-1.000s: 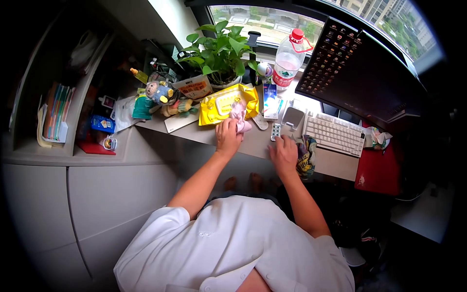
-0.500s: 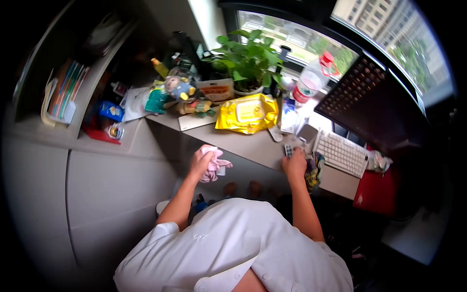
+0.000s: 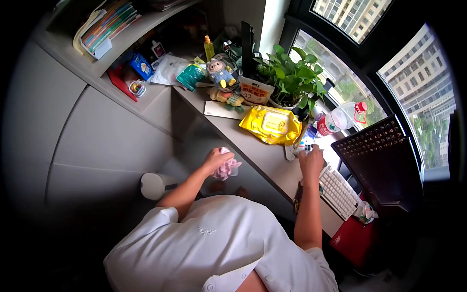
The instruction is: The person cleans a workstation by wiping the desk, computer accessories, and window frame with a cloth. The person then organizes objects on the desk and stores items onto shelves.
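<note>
A crumpled pink cloth (image 3: 226, 169) is bunched in my left hand (image 3: 217, 162), which is closed around it in front of the desk edge. My right hand (image 3: 312, 159) is over the desk, its fingers drawn together beside a white and blue box (image 3: 308, 135). Whatever those fingers hold is too small and hidden to name. A yellow pack of wipes (image 3: 272, 124) lies to the left of my right hand, and the white keyboard (image 3: 339, 191) is just below and right of it.
A large bottle with a red cap (image 3: 340, 118) leans by the window. Behind the wipes stand a potted plant (image 3: 294, 78) and a doll (image 3: 221, 73). A dark laptop (image 3: 374, 165) is at the right, above a red folder (image 3: 354, 242). A white bin (image 3: 152, 186) stands below left.
My right hand has moved from the desk's front edge, where it held a small object with buttons, farther in beside the box. My left hand still holds the cloth. The view has turned.
</note>
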Action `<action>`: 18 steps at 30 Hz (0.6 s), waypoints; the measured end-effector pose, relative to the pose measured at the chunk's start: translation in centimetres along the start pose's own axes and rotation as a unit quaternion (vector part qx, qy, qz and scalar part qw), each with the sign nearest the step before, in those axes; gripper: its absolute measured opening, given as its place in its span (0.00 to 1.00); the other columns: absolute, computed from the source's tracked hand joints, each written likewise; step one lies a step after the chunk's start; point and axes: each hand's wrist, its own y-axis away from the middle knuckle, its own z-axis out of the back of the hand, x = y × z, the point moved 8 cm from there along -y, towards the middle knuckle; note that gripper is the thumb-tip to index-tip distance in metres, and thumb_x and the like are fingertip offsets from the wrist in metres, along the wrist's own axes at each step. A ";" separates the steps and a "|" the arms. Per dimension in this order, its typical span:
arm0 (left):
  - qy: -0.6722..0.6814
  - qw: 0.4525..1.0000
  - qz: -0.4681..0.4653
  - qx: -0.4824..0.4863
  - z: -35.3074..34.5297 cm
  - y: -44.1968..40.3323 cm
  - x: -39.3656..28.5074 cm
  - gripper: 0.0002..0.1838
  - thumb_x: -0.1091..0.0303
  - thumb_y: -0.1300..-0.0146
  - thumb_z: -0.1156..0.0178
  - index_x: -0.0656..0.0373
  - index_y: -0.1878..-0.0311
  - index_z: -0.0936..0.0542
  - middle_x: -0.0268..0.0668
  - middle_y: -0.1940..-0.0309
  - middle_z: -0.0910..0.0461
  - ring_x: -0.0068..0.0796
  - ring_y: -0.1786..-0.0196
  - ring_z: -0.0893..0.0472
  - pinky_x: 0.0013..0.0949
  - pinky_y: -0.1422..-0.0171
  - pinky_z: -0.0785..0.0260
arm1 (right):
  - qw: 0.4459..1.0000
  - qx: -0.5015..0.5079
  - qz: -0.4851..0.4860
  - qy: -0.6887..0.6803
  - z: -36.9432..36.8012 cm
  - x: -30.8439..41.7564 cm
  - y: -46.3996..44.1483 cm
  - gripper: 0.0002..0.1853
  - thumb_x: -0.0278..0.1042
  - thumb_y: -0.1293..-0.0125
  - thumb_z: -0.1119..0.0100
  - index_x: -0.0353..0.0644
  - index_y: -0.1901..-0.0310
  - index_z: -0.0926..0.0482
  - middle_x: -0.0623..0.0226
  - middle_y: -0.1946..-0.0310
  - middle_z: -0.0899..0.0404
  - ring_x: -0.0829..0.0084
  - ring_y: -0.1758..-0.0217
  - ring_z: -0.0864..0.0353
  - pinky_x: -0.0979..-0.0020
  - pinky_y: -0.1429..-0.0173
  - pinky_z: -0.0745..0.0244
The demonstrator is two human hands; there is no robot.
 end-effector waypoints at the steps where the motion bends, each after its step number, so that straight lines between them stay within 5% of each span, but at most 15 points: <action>1: 0.009 1.000 0.023 -0.015 0.8 1.2 0.3 0.16 0.60 0.38 0.30 0.67 0.60 0.13 0.37 0.72 0.12 0.27 0.67 0.13 0.33 0.59 0.20 | 0.999 0.020 -0.003 0.026 -0.9 -0.4 -1.3 0.23 0.40 0.40 0.29 0.34 0.48 0.21 0.44 0.57 0.20 0.43 0.55 0.15 0.50 0.50 0.18; 4: 0.035 0.996 -0.011 -0.080 3.7 3.7 3.2 0.15 0.61 0.37 0.32 0.65 0.57 0.13 0.39 0.65 0.11 0.25 0.61 0.13 0.31 0.54 0.21 | 0.997 0.042 0.018 0.054 -0.8 1.5 -2.9 0.23 0.43 0.39 0.28 0.34 0.51 0.22 0.44 0.57 0.19 0.44 0.55 0.14 0.51 0.51 0.17; 8: 0.134 0.987 -0.022 -0.088 6.1 9.5 4.3 0.15 0.65 0.32 0.33 0.65 0.48 0.16 0.42 0.57 0.13 0.28 0.55 0.13 0.31 0.50 0.20 | 0.991 -0.059 0.121 -0.002 -1.6 6.2 -4.1 0.24 0.47 0.40 0.26 0.37 0.50 0.20 0.46 0.57 0.17 0.45 0.57 0.12 0.51 0.54 0.15; 11: 0.129 0.984 -0.010 -0.119 7.3 10.9 5.9 0.14 0.63 0.29 0.35 0.65 0.49 0.16 0.40 0.63 0.14 0.26 0.62 0.15 0.31 0.56 0.22 | 0.994 0.097 0.005 0.045 -5.1 5.6 -7.2 0.26 0.51 0.38 0.31 0.37 0.47 0.17 0.44 0.55 0.13 0.44 0.52 0.12 0.52 0.47 0.17; 14: 0.111 0.986 0.009 -0.125 7.1 10.0 5.6 0.16 0.59 0.29 0.31 0.63 0.50 0.15 0.38 0.67 0.15 0.23 0.65 0.17 0.30 0.59 0.23 | 0.991 0.128 0.008 0.043 -8.7 3.4 -9.2 0.23 0.51 0.39 0.33 0.36 0.55 0.14 0.43 0.62 0.12 0.43 0.54 0.11 0.50 0.47 0.17; 18: 0.108 0.992 -0.001 -0.068 4.2 5.4 2.6 0.22 0.57 0.31 0.28 0.65 0.43 0.17 0.37 0.66 0.16 0.22 0.65 0.18 0.29 0.60 0.23 | 0.990 0.002 0.116 -0.077 -3.5 6.4 -4.1 0.13 0.36 0.35 0.37 0.31 0.61 0.17 0.39 0.68 0.15 0.40 0.62 0.13 0.46 0.57 0.19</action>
